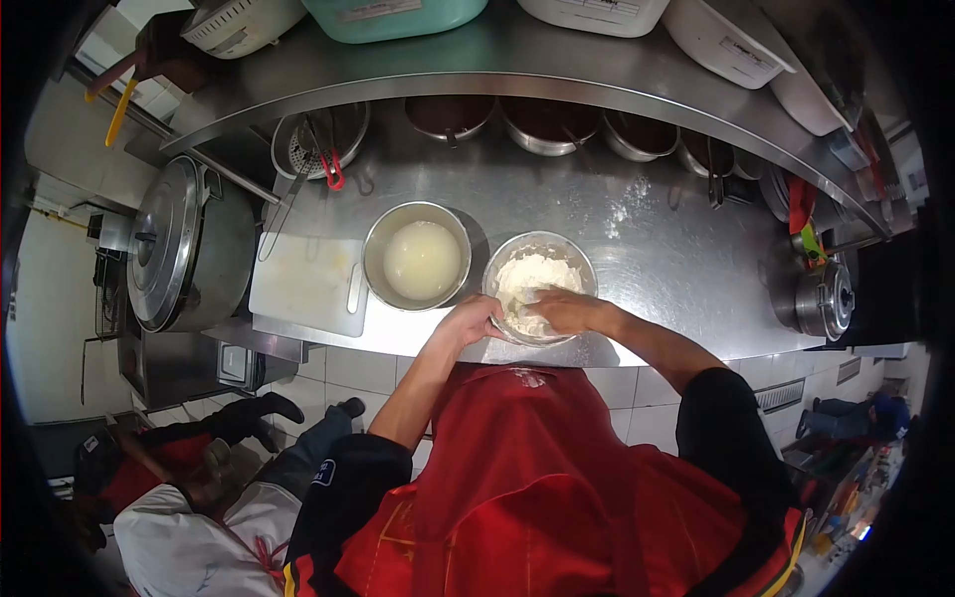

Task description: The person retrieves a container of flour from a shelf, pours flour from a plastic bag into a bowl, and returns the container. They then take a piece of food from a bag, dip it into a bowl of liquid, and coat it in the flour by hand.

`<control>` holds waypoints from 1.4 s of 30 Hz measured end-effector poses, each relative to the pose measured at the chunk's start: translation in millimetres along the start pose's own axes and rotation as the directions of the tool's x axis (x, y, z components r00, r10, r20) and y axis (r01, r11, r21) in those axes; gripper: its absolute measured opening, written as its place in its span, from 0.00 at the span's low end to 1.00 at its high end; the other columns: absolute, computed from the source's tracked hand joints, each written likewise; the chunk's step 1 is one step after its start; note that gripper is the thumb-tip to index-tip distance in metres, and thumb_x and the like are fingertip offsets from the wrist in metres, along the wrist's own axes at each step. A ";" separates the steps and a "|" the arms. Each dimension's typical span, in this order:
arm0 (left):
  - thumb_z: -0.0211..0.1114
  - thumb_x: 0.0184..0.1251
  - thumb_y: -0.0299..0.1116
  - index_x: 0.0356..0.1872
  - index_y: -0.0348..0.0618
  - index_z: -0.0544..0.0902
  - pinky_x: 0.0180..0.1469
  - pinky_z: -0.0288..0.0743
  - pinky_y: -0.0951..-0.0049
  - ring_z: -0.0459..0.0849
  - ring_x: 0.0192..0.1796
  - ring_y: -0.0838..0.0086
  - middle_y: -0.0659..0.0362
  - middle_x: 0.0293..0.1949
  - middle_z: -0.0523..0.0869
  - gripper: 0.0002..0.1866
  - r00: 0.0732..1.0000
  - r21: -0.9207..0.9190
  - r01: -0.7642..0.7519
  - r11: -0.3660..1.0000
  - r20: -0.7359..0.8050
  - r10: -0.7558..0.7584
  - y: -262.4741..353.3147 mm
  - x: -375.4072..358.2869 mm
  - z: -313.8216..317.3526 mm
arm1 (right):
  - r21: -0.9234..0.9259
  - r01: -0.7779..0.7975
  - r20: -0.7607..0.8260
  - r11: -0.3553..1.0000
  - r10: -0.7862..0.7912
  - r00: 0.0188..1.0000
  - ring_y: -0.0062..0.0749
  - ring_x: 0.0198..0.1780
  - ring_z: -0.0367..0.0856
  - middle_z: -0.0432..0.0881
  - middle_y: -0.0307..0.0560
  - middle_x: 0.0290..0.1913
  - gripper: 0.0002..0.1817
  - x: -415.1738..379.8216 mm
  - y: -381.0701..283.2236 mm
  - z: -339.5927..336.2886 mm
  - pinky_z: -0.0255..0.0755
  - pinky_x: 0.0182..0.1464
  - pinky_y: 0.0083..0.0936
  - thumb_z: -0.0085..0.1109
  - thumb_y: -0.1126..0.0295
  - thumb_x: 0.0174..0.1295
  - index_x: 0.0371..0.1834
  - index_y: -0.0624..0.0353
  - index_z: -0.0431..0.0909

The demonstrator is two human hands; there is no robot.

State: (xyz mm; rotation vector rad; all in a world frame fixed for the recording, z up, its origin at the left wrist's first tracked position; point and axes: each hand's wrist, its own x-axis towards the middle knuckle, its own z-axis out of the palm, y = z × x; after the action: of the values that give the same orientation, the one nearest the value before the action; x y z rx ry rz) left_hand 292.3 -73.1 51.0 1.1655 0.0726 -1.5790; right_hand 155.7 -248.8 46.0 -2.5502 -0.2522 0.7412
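A round metal bowl (587, 261) with white flour and clumps of dough (537, 274) stands near the counter's front edge. My left hand (476, 320) grips the bowl's rim at its lower left. Inside the bowl, my right hand (562, 310) reaches into the flour from the right; its fingertips are partly hidden in the mixture. Just left of the bowl is a metal pot (371, 261) with pale, cloudy liquid (422, 261), touched by neither hand.
A white cutting board (303, 284) lies left of the pot. A large lidded pot (164, 244) stands farther left. Several pans are under the overhead shelf (477, 85). At the far right sits a smaller lidded pot (826, 298). Other people (214, 527) are at the lower left.
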 end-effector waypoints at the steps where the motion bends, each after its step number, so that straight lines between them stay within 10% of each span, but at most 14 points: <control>1: 0.55 0.55 0.19 0.48 0.21 0.72 0.42 0.86 0.52 0.83 0.43 0.56 0.45 0.45 0.79 0.18 1.000 0.008 -0.005 1.000 -0.026 0.006 -1.6 0.3 0.9 | -0.005 0.029 -0.025 1.000 -0.029 0.999 0.48 0.66 0.69 0.73 0.59 0.62 0.28 1.0 7.0 6.0 0.62 0.68 0.36 0.54 0.74 0.54 0.63 0.62 0.71; 7: 0.55 0.55 0.19 0.48 0.24 0.73 0.42 0.85 0.52 0.82 0.43 0.58 0.49 0.43 0.79 0.18 0.994 0.038 -0.007 0.999 -0.104 0.010 -9.1 -5.5 11.3 | -0.024 -0.334 -0.029 0.942 0.333 0.942 0.50 0.56 0.79 0.78 0.66 0.53 0.25 20.3 -9.8 -5.4 0.71 0.58 0.38 0.61 0.68 0.52 0.56 0.63 0.77; 10: 0.55 0.56 0.19 0.52 0.26 0.71 0.42 0.85 0.52 0.81 0.46 0.58 0.49 0.46 0.77 0.20 0.995 0.038 -0.027 0.999 -0.096 0.030 -11.7 -3.5 12.3 | 0.275 -0.435 -0.095 0.857 0.474 0.875 0.56 0.58 0.76 0.78 0.68 0.54 0.33 29.1 -12.1 -17.6 0.68 0.62 0.39 0.64 0.65 0.51 0.62 0.66 0.71; 14: 0.54 0.57 0.20 0.60 0.31 0.66 0.43 0.85 0.54 0.79 0.50 0.56 0.46 0.56 0.71 0.26 0.985 0.070 -0.096 0.993 -0.136 0.104 -18.3 -9.2 17.5 | 0.525 -0.167 -0.280 0.834 0.355 0.892 0.49 0.61 0.75 0.70 0.64 0.63 0.38 40.4 22.9 13.0 0.67 0.65 0.34 0.58 0.60 0.58 0.71 0.65 0.58; 18: 0.59 0.57 0.23 0.69 0.39 0.58 0.56 0.74 0.52 0.72 0.57 0.46 0.42 0.61 0.66 0.36 0.768 0.718 -0.303 0.627 -0.205 0.607 -40.0 -17.1 16.6 | 0.971 -0.128 0.199 -0.204 0.378 0.904 0.41 0.61 0.75 0.71 0.54 0.63 0.33 31.7 46.1 28.3 0.73 0.61 0.37 0.55 0.56 0.65 0.70 0.60 0.60; 22: 0.66 0.56 0.27 0.68 0.41 0.64 0.58 0.66 0.55 0.69 0.55 0.51 0.44 0.57 0.69 0.36 0.456 0.978 -0.206 -0.026 0.120 0.882 -17.5 -51.5 51.4 | 0.899 0.112 0.110 -0.424 0.465 0.878 0.37 0.57 0.78 0.76 0.53 0.57 0.23 -1.7 5.9 9.0 0.77 0.57 0.34 0.54 0.61 0.65 0.61 0.60 0.71; 26: 0.64 0.57 0.24 0.65 0.42 0.69 0.60 0.67 0.57 0.70 0.57 0.53 0.48 0.54 0.75 0.31 0.548 0.927 -0.332 -0.173 0.339 0.765 -9.8 -17.7 51.5 | 0.752 0.278 -0.176 -0.598 0.225 0.958 0.39 0.57 0.79 0.77 0.54 0.58 0.26 -0.8 48.7 58.2 0.77 0.58 0.34 0.56 0.71 0.63 0.66 0.61 0.67; 29: 0.64 0.55 0.22 0.61 0.41 0.73 0.60 0.68 0.56 0.72 0.58 0.48 0.44 0.55 0.75 0.28 0.701 0.932 -0.352 -0.085 0.323 0.636 -1.5 -2.2 49.5 | 0.896 0.301 -0.180 -0.328 0.352 0.919 0.41 0.57 0.79 0.77 0.54 0.59 0.30 -2.6 47.6 51.0 0.76 0.58 0.33 0.60 0.71 0.59 0.66 0.61 0.66; 32: 0.62 0.52 0.19 0.58 0.39 0.75 0.60 0.69 0.55 0.73 0.59 0.44 0.41 0.55 0.75 0.26 0.735 0.922 -0.386 0.040 0.281 0.617 11.6 1.6 45.9 | 0.922 0.140 -0.268 0.360 0.337 0.903 0.44 0.57 0.78 0.76 0.56 0.60 0.34 -2.9 42.4 30.9 0.74 0.58 0.33 0.63 0.70 0.55 0.67 0.62 0.65; 34: 0.59 0.52 0.16 0.56 0.39 0.76 0.61 0.69 0.58 0.73 0.60 0.47 0.42 0.55 0.75 0.26 0.758 0.939 -0.345 -0.004 0.281 0.588 11.1 10.6 42.1 | 0.812 -0.030 -0.249 0.583 0.392 0.886 0.49 0.59 0.76 0.74 0.59 0.61 0.37 -20.4 6.3 -0.7 0.71 0.60 0.35 0.63 0.70 0.52 0.68 0.61 0.63; 38: 0.57 0.53 0.15 0.52 0.37 0.77 0.58 0.71 0.58 0.74 0.59 0.48 0.43 0.53 0.76 0.22 0.693 0.930 -0.365 -0.054 0.309 0.651 14.6 4.2 39.4 | 0.303 -0.308 -0.293 0.902 0.396 0.870 0.58 0.68 0.64 0.67 0.68 0.65 0.36 -5.9 -19.4 13.1 0.58 0.70 0.43 0.59 0.70 0.54 0.69 0.60 0.62; 42: 0.56 0.53 0.15 0.50 0.34 0.70 0.53 0.72 0.50 0.76 0.54 0.41 0.41 0.48 0.76 0.20 0.548 0.996 -0.082 0.047 0.006 0.836 20.0 -41.7 58.7 | 0.113 -0.326 -0.106 0.939 0.338 0.935 0.64 0.70 0.58 0.59 0.65 0.70 0.33 -0.8 -36.8 18.8 0.54 0.72 0.45 0.52 0.69 0.58 0.70 0.59 0.62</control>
State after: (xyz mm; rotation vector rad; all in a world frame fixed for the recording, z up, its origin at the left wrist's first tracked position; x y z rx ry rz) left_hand 266.7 -85.6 120.0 2.3247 -0.9965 -0.2656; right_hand 143.3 -209.7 50.2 -2.5650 0.2577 0.6912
